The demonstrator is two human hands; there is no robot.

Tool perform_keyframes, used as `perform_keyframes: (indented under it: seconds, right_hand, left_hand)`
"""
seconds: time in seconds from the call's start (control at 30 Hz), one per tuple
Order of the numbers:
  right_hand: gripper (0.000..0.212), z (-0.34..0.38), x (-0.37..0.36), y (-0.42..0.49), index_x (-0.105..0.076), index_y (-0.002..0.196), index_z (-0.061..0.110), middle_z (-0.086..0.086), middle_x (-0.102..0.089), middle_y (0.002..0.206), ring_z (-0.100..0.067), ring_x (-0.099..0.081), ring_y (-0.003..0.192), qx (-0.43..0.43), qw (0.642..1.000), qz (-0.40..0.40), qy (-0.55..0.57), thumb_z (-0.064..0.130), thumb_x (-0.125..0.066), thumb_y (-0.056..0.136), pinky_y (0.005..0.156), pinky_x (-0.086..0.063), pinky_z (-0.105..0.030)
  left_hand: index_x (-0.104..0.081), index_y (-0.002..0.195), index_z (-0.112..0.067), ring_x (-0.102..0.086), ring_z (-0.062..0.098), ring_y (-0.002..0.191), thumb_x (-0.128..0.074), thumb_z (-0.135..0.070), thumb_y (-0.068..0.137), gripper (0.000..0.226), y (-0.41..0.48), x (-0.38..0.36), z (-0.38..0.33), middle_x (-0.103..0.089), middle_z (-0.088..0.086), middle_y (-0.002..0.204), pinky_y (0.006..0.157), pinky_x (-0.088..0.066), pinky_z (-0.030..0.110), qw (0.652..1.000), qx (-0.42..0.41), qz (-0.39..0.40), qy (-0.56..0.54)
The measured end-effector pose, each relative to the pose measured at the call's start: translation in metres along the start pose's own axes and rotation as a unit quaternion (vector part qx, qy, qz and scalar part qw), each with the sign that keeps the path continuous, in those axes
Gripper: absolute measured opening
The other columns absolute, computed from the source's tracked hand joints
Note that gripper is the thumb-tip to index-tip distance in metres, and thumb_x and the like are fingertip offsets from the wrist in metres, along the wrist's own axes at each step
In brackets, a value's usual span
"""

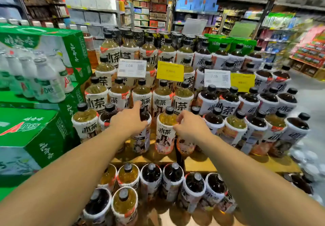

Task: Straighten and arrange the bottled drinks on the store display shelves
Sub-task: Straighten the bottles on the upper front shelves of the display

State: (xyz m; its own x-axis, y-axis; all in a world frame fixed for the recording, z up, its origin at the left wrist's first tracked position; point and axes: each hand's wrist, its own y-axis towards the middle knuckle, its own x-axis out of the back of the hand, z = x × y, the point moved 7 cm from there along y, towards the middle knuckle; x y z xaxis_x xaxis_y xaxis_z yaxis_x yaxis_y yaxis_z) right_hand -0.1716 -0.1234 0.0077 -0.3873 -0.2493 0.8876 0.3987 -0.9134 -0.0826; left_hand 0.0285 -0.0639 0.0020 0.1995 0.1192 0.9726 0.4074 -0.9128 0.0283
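Mid-step, by the look of it: facing up the front row on the middle tier of the stepped wooden display shelf (198, 166). The left hand (129, 120) has its fingers wrapped round a dark-tea plastic bottle w/ black cap and white label (141, 141), thumb up. The right hand (192, 126) pinches the shoulder of the yellow-tea plastic bottle w/ black cap and white label (165, 130) just beside it. Both bottles stand upright near the tier's front edge, narrow gap btwn them, the yellow one's label facing out. Next move prob. calls for a small twist or slide to square each w/ the row, bases kept flat on the wood. Room: bare wood in front of both, so some space to pull fwd, but the edge drops to the lower-tier bottles (151, 174) right below, and an overshoot could tip one onto them. Behind, the next row sits tight, w/ a white price card (131, 68) and a yellow price card (170, 71) standing above. Green cardboard drink cartons (35, 129) wall off the left; the right is packed w/ more bottles, so sideways room is slim.
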Motion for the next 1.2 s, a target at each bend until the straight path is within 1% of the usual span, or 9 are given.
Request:
perform_keyframes:
  seconds: [0.13, 0.23, 0.4, 0.5, 0.77, 0.87, 0.97, 1.1, 1.2]
  right_hand:
    - [0.054, -0.001, 0.002, 0.025, -0.035, 0.141, 0.019, -0.006, -0.064, 0.086, -0.023, -0.065, 0.072, 0.004, 1.000, -0.002, 0.010, 0.029, -0.059, 0.093, 0.056, -0.053, -0.035]
    - [0.071, 0.004, -0.004, 0.039, -0.027, 0.151, 0.025, -0.007, -0.069, 0.092, -0.023, -0.067, 0.075, 0.018, 0.999, 0.013, 0.026, 0.032, -0.063, 0.091, 0.069, -0.061, -0.044]
    - [0.073, 0.012, -0.018, 0.059, -0.031, 0.151, 0.027, -0.009, -0.065, 0.122, -0.028, -0.066, 0.092, 0.026, 1.000, 0.013, 0.007, 0.045, -0.066, 0.089, 0.080, -0.059, -0.045]
    - [0.066, 0.008, -0.023, 0.062, -0.031, 0.150, 0.029, -0.010, -0.065, 0.119, -0.030, -0.065, 0.096, 0.008, 1.000, 0.000, 0.004, 0.041, -0.062, 0.094, 0.080, -0.059, -0.044]
    - [0.051, 0.011, -0.027, 0.057, -0.037, 0.141, 0.016, -0.015, -0.062, 0.121, -0.035, -0.061, 0.108, -0.025, 0.999, 0.001, 0.040, 0.025, -0.063, 0.098, 0.081, -0.050, -0.040]
    - [0.066, 0.015, -0.027, 0.046, -0.024, 0.147, 0.013, -0.015, -0.062, 0.107, -0.035, -0.063, 0.094, -0.027, 0.999, -0.007, 0.024, 0.016, -0.063, 0.094, 0.069, -0.053, -0.042]
    - [0.084, 0.026, -0.026, 0.026, -0.013, 0.151, 0.019, -0.015, -0.062, 0.100, -0.035, -0.064, 0.088, 0.002, 0.999, 0.009, 0.033, 0.021, -0.068, 0.088, 0.063, -0.054, -0.042]
    - [0.088, 0.036, -0.030, -0.002, -0.028, 0.140, 0.021, -0.011, -0.060, 0.106, -0.032, -0.063, 0.091, 0.054, 0.991, 0.114, 0.041, 0.026, -0.083, 0.072, 0.068, -0.057, -0.042]
    - [0.085, 0.023, -0.018, -0.024, -0.034, 0.131, 0.024, -0.007, -0.057, 0.118, -0.029, -0.061, 0.100, 0.034, 0.987, 0.125, 0.094, 0.031, -0.091, 0.068, 0.081, -0.058, -0.049]
  left_hand:
    - [-0.021, 0.150, -0.034, -0.065, 0.029, 0.089, -0.053, -0.055, 0.094, 0.068, 0.017, -0.007, -0.002, -0.067, 0.006, 0.107, 0.068, -0.057, 0.040, 0.999, 0.026, 0.006, 0.043]
    - [-0.030, 0.141, -0.030, -0.063, 0.026, 0.080, -0.051, -0.053, 0.096, 0.055, 0.027, -0.011, -0.003, -0.065, 0.003, 0.094, 0.066, -0.057, 0.039, 0.998, 0.031, 0.017, 0.043]
    - [-0.033, 0.131, -0.027, -0.058, 0.026, 0.075, -0.047, -0.049, 0.099, 0.041, 0.035, -0.013, -0.005, -0.059, 0.003, 0.086, 0.060, -0.049, 0.037, 0.998, 0.032, 0.025, 0.049]
    - [-0.036, 0.130, -0.024, -0.059, 0.024, 0.070, -0.045, -0.045, 0.101, 0.037, 0.042, -0.011, -0.007, -0.060, 0.004, 0.082, 0.060, -0.053, 0.037, 0.998, 0.016, 0.028, 0.048]
    - [-0.044, 0.111, -0.017, -0.056, 0.017, 0.062, -0.052, -0.049, 0.097, 0.036, 0.024, 0.001, -0.013, -0.058, 0.002, 0.074, 0.049, -0.044, 0.031, 0.995, -0.063, 0.014, 0.075]
    - [-0.047, 0.100, -0.020, -0.059, 0.015, 0.059, -0.051, -0.052, 0.094, 0.033, 0.012, 0.015, -0.015, -0.060, -0.001, 0.069, 0.049, -0.049, 0.031, 0.992, -0.085, -0.041, 0.083]
    - [-0.044, 0.084, -0.022, -0.056, 0.017, 0.060, -0.055, -0.053, 0.091, 0.033, 0.004, 0.029, -0.028, -0.058, 0.000, 0.067, 0.051, -0.046, 0.032, 0.989, -0.114, -0.066, 0.066]
    - [-0.045, 0.080, -0.025, -0.057, 0.018, 0.064, -0.058, -0.057, 0.087, 0.035, -0.005, 0.041, -0.056, -0.059, -0.001, 0.069, 0.055, -0.048, 0.034, 0.985, -0.156, -0.067, 0.015]
    - [-0.049, 0.081, -0.024, -0.057, 0.016, 0.064, -0.058, -0.058, 0.086, 0.035, -0.015, 0.041, -0.083, -0.060, -0.002, 0.070, 0.059, -0.053, 0.037, 0.979, -0.193, -0.068, -0.008]
